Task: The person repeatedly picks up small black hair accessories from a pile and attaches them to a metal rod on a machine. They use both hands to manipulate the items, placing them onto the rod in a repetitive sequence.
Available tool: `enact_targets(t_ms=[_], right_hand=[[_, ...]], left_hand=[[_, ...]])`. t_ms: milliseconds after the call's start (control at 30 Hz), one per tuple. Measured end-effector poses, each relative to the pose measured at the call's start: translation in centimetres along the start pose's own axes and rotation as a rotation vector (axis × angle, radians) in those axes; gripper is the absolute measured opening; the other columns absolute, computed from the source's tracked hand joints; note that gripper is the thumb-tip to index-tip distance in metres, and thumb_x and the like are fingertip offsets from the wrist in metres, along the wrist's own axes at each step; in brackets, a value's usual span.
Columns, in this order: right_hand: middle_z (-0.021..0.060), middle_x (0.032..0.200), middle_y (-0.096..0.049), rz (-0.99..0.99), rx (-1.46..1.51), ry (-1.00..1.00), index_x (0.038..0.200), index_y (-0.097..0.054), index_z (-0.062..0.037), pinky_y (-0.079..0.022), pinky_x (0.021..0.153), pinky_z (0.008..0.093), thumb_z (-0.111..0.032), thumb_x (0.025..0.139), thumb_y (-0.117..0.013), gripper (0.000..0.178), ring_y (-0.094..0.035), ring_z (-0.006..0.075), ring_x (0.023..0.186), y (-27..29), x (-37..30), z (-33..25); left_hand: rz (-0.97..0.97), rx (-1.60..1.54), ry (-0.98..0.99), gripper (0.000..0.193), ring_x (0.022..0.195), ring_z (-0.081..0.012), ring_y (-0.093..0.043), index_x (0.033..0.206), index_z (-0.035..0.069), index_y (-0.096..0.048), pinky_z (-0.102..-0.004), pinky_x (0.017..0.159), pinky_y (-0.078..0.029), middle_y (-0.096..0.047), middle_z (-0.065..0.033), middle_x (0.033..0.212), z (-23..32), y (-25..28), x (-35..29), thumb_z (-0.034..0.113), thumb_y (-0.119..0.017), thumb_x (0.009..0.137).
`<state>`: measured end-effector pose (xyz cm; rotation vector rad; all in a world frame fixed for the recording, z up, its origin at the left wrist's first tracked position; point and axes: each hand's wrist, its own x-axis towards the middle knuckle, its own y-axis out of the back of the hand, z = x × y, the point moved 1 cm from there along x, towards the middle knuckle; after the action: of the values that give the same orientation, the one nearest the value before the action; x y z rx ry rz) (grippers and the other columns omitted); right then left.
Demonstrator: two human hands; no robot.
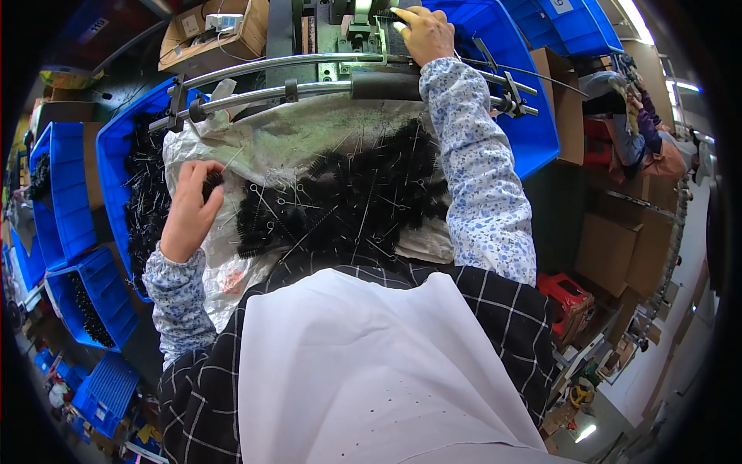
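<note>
A pile of small black-bristled wire brushes (363,189), several with ring-shaped wire ends, lies on a pale plastic sheet (301,127) across my lap. At the left edge of this sheet, my left hand (192,207) is curled with thumb and fingers around a black wire brush (212,182). My right hand (427,35), with yellow covers on its fingertips, reaches up to the metal machine (357,32). Its fingers are closed at a small dark bristled brush (384,15) beside the machine's head; the fingertips partly hide the contact.
Two steel rails (309,88) cross in front of the machine. A blue bin (116,185) full of brushes stands at the left, another blue bin (541,131) at the right. A wooden box (251,35) sits at the back left. Another person (645,135) works at far right.
</note>
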<state>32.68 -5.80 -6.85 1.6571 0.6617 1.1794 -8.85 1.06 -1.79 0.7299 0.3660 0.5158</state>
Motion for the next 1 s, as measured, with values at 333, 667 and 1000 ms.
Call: enact_targets(t_ms=[333, 667, 1000], right_hand=[[0.0128, 0.097, -0.064, -0.004, 0.061, -0.183, 0.105, -0.062, -0.0109, -0.041, 0.082, 0.0439, -0.029, 0.074, -0.061, 0.037, -0.056, 0.0287, 0.097, -0.4, -1.4, -0.3], [0.0095, 0.093, -0.065, -0.070, 0.030, -0.189, 0.099, -0.064, -0.0094, -0.042, 0.076, 0.0418, -0.027, 0.073, -0.059, 0.032, -0.060, 0.0270, 0.092, -0.5, 0.2, -6.5], [0.0151, 0.099, -0.064, -0.001, -0.047, -0.142, 0.105, -0.064, -0.0122, -0.039, 0.085, 0.0422, -0.029, 0.072, -0.063, 0.037, -0.056, 0.0276, 0.105, 0.5, -1.2, -0.3]], left_hand=[[0.498, -0.332, 0.098, 0.020, 0.073, -0.0042, -0.049, 0.098, 0.003, -0.057, -0.0166, 0.064, -0.039, -0.055, -0.0004, 0.088, 0.4, 3.7, 1.0, 0.015, -0.064, 0.084], [0.374, -0.515, -0.117, 0.022, 0.088, -0.0073, -0.048, 0.107, 0.000, -0.055, -0.0199, 0.077, -0.039, -0.050, -0.0047, 0.103, 4.3, 2.6, 2.8, 0.008, -0.056, 0.087], [0.312, -0.586, -0.136, 0.025, 0.096, -0.0124, -0.049, 0.109, 0.000, -0.050, -0.0232, 0.085, -0.039, -0.050, -0.0060, 0.104, 3.7, 1.9, 2.8, 0.003, -0.051, 0.085]])
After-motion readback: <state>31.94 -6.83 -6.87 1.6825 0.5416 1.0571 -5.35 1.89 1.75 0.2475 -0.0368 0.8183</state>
